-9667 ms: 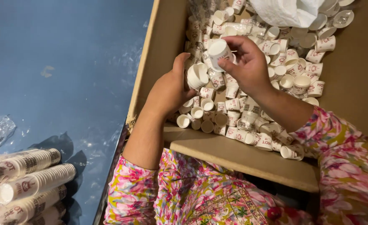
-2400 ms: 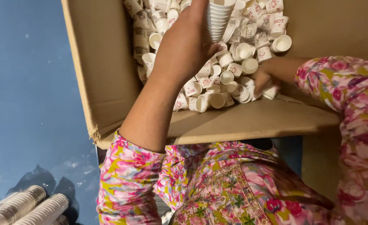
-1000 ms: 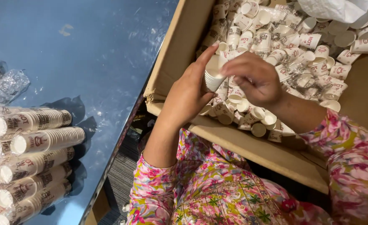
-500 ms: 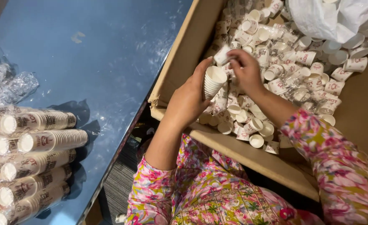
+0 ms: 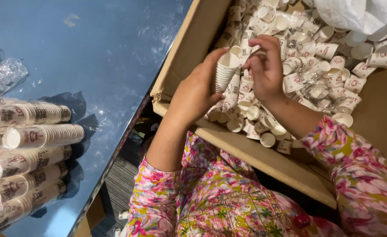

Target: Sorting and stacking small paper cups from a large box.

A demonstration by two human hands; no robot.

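Left hand (image 5: 197, 92) grip holds nested paper-cup stack (image 5: 225, 72); right hand (image 5: 265, 66) grip pinches its top, just inside cardboard box edge (image 5: 176, 66).

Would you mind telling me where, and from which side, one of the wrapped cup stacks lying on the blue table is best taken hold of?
Probably around the middle of its length, from above. The wrapped cup stack lies on its side on the blue table, packed against neighbouring stacks, so only its top is free; a mid-length grip should keep the long sleeve level. Both the left hand and right hand are busy over the cardboard box.
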